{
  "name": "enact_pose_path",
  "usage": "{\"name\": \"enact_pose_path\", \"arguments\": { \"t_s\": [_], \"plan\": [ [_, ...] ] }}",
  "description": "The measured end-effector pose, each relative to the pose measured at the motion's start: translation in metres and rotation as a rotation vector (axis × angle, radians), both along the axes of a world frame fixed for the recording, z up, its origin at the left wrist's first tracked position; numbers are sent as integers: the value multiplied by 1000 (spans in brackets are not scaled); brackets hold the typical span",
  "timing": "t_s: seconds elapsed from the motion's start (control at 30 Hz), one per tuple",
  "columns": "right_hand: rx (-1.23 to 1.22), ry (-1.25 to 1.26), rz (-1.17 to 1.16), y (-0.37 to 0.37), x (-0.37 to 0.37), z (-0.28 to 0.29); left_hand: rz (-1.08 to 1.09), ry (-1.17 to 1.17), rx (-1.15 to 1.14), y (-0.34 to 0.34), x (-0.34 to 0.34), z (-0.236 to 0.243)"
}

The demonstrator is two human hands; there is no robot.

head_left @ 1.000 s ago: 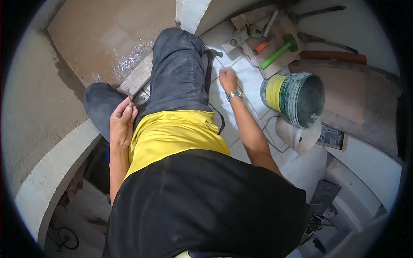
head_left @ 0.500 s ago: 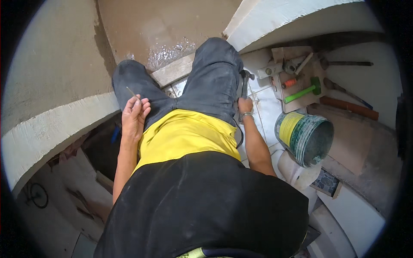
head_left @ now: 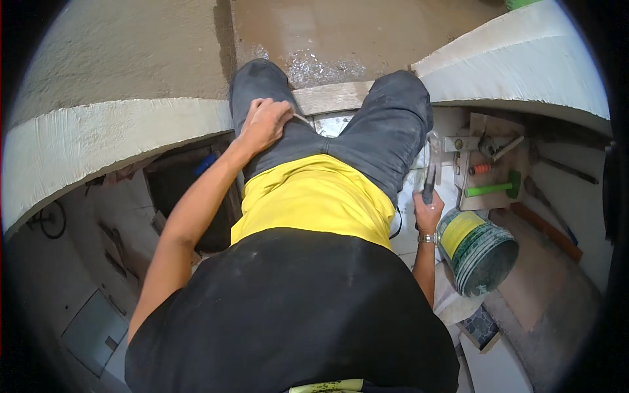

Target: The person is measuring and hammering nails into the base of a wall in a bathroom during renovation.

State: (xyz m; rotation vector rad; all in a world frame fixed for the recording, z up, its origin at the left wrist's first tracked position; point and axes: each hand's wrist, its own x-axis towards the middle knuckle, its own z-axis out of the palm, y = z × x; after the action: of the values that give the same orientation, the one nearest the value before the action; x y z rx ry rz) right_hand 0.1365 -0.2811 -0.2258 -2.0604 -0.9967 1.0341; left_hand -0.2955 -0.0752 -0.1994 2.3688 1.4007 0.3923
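Note:
My left hand (head_left: pixel 267 123) is closed above my left thigh, back of the hand up. From its fingertips a thin nail (head_left: pixel 302 119) sticks out toward the gap between my knees. My right hand (head_left: pixel 428 211) is wrapped round the dark grip of a hammer (head_left: pixel 430 177), beside my right thigh. The hammer points away from me, and its head is smeared by motion. Just beyond my knees lies a pale board (head_left: pixel 331 98) along the edge of a wet brown surface (head_left: pixel 367 33).
Right of my right hand stands a dirty green bucket (head_left: pixel 481 252) with a yellow patch. Beyond it, a green-handled mallet (head_left: pixel 491 190), an orange-red spool (head_left: pixel 480 169) and a level (head_left: pixel 460 143) lie on a board. Curved white ledges (head_left: pixel 124 128) flank my knees.
My left hand has turned over from palm up and reached forward with the nail. My right hand has lifted the hammer off the floor beside my leg. The view has shifted left.

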Motion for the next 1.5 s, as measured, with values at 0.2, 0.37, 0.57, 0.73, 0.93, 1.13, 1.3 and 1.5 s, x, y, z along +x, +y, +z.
{"name": "enact_pose_path", "arguments": {
  "t_s": [0.2,0.37,0.57,0.73,0.93,1.13,1.3,1.5],
  "plan": [
    [244,-63,261,80,-43,43,329,-251,-113,46,6,7],
    [284,123,376,149,-77,70,492,-520,69,129,30,76],
    [651,600,531,242,-179,169,319,270,167,285,-34,223],
    [359,738,553,285,-247,111,345,566,392,359,-93,335],
    [94,341,647,290,-302,-2,350,777,335,352,-118,350],
    [92,142,782,273,-327,-23,288,980,230,328,-128,351],
    [233,196,642,283,-320,-15,222,1121,168,319,-119,358],
    [120,206,629,294,-322,13,219,1308,70,312,-126,362]
  ]
}}
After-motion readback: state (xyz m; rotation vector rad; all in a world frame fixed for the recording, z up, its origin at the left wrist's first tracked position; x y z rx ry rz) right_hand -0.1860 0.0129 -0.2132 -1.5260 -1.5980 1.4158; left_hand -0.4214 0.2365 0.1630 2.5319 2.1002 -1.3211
